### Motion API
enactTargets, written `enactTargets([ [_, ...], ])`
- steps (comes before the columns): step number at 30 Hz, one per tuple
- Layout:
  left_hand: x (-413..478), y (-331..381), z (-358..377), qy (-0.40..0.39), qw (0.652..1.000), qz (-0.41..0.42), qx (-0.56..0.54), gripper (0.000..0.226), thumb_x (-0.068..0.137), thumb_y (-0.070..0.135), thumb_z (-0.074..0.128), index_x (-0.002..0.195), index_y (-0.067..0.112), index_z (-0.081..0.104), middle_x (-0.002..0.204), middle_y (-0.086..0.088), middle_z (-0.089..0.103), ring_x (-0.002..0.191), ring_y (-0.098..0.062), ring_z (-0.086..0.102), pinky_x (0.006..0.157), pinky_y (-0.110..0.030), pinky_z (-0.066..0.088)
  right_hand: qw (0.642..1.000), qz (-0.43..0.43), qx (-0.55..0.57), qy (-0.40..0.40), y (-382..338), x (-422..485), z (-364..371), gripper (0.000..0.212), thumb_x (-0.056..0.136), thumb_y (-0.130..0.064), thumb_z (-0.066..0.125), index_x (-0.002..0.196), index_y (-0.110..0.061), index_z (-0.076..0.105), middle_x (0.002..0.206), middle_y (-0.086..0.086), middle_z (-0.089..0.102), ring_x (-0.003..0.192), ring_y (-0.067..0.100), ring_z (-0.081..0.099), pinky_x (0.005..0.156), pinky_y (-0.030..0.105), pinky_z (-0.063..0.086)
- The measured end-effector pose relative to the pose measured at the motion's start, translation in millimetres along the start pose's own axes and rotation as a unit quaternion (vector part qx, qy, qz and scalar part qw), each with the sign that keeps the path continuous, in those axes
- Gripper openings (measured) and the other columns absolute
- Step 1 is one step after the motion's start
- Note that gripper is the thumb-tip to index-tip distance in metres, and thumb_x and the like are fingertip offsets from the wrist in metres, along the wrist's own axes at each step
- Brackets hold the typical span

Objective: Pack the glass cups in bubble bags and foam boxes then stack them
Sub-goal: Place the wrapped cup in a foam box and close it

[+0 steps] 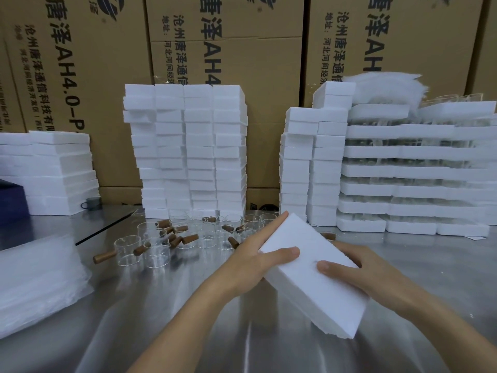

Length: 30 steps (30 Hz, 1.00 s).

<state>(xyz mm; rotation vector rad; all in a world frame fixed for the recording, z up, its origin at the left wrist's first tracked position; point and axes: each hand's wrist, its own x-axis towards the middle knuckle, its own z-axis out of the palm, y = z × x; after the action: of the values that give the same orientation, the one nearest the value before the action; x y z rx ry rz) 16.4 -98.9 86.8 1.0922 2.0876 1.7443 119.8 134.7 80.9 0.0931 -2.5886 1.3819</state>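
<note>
Here, box (309, 275): we hold it tilted above the table (161, 319), between both hands.
Left hand (250, 259): thumb pressed on top, index straight along the far edge.
Right hand (360, 267): thumb on top, fingers curled under.
Cups (161, 246): clustered on the table behind the box.

Two bare hands, the left hand (250, 262) and the right hand (357, 267), are holding one white rectangular foam box (317, 281) at six o'clock. Roughly a dozen clear glass cups with brown wooden handles (156, 249) are sitting at eleven o'clock, and their overlap is keeping that count loose. Four columns of stacked white foam boxes (185, 146) are standing at twelve o'clock, and two further foam-box columns (312, 168) at one o'clock. Seven tiers of white foam trays (403, 172) are rising at two o'clock. One stack of flat white foam slabs (53, 168) is resting at nine o'clock. One heap of clear bubble bags (35, 281) is lying at eight o'clock, and a second bubble-bag heap (384, 87) at one o'clock. At least three brown printed cardboard cartons (94, 76) are standing behind.
</note>
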Motion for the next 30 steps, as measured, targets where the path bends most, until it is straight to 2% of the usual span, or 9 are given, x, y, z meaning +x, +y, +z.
enactTargets([
  [4, 0.1, -0.6, 1.1, -0.002, 1.000, -0.001, -0.001, 0.074, 0.073, 0.075, 0.073, 0.138, 0.082, 0.040, 0.150, 0.028, 0.054, 0.129, -0.005, 0.056, 0.088, -0.026, 0.047, 1.000, -0.007, -0.004, 0.019, 0.4, -0.5, -0.6, 0.062, 0.077, -0.069, 0.070, 0.119, -0.024, 0.070, 0.107, -0.002, 0.077, 0.095, 0.020, 0.076, 0.080, 0.037, 0.053],
  [10, 3.7, -5.3, 0.9, -0.002, 1.000, -0.003, 0.004, 0.072, 0.072, 0.075, 0.073, 0.137, 0.082, 0.042, 0.144, 0.035, 0.056, 0.126, 0.004, 0.056, 0.086, -0.025, 0.048, 1.000, 0.002, 0.001, 0.011, 1.1, 1.3, -3.3, 0.057, 0.076, -0.070, 0.070, 0.120, -0.033, 0.070, 0.106, -0.008, 0.078, 0.091, 0.014, 0.077, 0.072, 0.024, 0.056],
  [12, 5.4, -6.3, 1.1, -0.004, 1.000, -0.010, 0.008, 0.071, 0.073, 0.075, 0.073, 0.137, 0.082, 0.042, 0.139, 0.038, 0.059, 0.119, 0.009, 0.059, 0.084, -0.023, 0.050, 1.000, 0.001, 0.009, 0.011, -0.1, 0.6, -4.0, 0.055, 0.076, -0.069, 0.070, 0.121, -0.037, 0.070, 0.105, -0.008, 0.078, 0.090, 0.013, 0.077, 0.064, 0.017, 0.055],
  [15, 8.0, -9.8, 3.2, -0.009, 0.999, -0.030, -0.025, 0.066, 0.077, 0.066, 0.076, 0.136, 0.077, 0.049, 0.120, 0.040, 0.067, 0.097, 0.014, 0.067, 0.071, -0.011, 0.054, 1.000, 0.001, 0.008, 0.019, -2.5, -0.2, -3.4, 0.049, 0.078, -0.068, 0.070, 0.118, -0.041, 0.071, 0.102, -0.009, 0.079, 0.085, 0.011, 0.077, 0.060, 0.012, 0.051],
  [18, 12.9, -15.4, 2.7, 0.012, 0.996, -0.063, -0.067, 0.051, 0.078, 0.056, 0.077, 0.123, 0.073, 0.062, 0.104, 0.032, 0.074, 0.082, 0.011, 0.070, 0.059, -0.010, 0.052, 0.998, -0.009, -0.006, 0.058, -3.5, 0.8, -0.5, 0.054, 0.076, -0.075, 0.067, 0.121, -0.045, 0.069, 0.107, -0.014, 0.077, 0.090, 0.006, 0.075, 0.072, 0.021, 0.055],
  [21, 14.6, -19.1, -2.6, 0.060, 0.985, -0.103, -0.128, 0.033, 0.071, 0.058, 0.077, 0.104, 0.063, 0.074, 0.087, 0.019, 0.078, 0.068, 0.003, 0.072, 0.059, -0.021, 0.054, 0.990, -0.048, 0.002, 0.134, -4.6, 0.3, 2.3, 0.066, 0.072, -0.085, 0.059, 0.133, -0.061, 0.055, 0.121, -0.026, 0.068, 0.108, 0.001, 0.067, 0.091, 0.028, 0.050],
  [24, 13.1, -24.2, -12.3, 0.100, 0.962, -0.165, -0.196, 0.055, 0.062, 0.058, 0.082, 0.109, 0.031, 0.077, 0.079, 0.005, 0.076, 0.067, -0.014, 0.070, 0.070, -0.035, 0.046, 0.986, -0.098, 0.022, 0.135, -6.6, -0.7, 8.2, 0.072, 0.075, -0.080, 0.062, 0.143, -0.064, 0.043, 0.130, -0.036, 0.059, 0.117, -0.005, 0.062, 0.090, 0.020, 0.051],
  [27, 11.6, -29.9, -16.4, 0.103, 0.946, -0.201, -0.231, 0.065, 0.059, 0.058, 0.085, 0.115, 0.027, 0.073, 0.079, 0.002, 0.075, 0.068, -0.019, 0.069, 0.073, -0.035, 0.045, 0.988, -0.114, 0.016, 0.106, -3.0, -1.6, 13.0, 0.074, 0.076, -0.075, 0.065, 0.145, -0.057, 0.046, 0.143, -0.031, 0.054, 0.123, -0.005, 0.059, 0.088, 0.013, 0.053],
  [30, 13.4, -30.9, -15.8, 0.100, 0.937, -0.222, -0.252, 0.068, 0.055, 0.058, 0.087, 0.112, 0.025, 0.073, 0.079, -0.001, 0.075, 0.062, -0.018, 0.069, 0.066, -0.032, 0.043, 0.992, -0.092, 0.003, 0.084, 0.8, -3.1, 13.5, 0.088, 0.069, -0.066, 0.076, 0.148, -0.054, 0.040, 0.140, -0.026, 0.057, 0.120, 0.002, 0.062, 0.091, 0.026, 0.057],
])
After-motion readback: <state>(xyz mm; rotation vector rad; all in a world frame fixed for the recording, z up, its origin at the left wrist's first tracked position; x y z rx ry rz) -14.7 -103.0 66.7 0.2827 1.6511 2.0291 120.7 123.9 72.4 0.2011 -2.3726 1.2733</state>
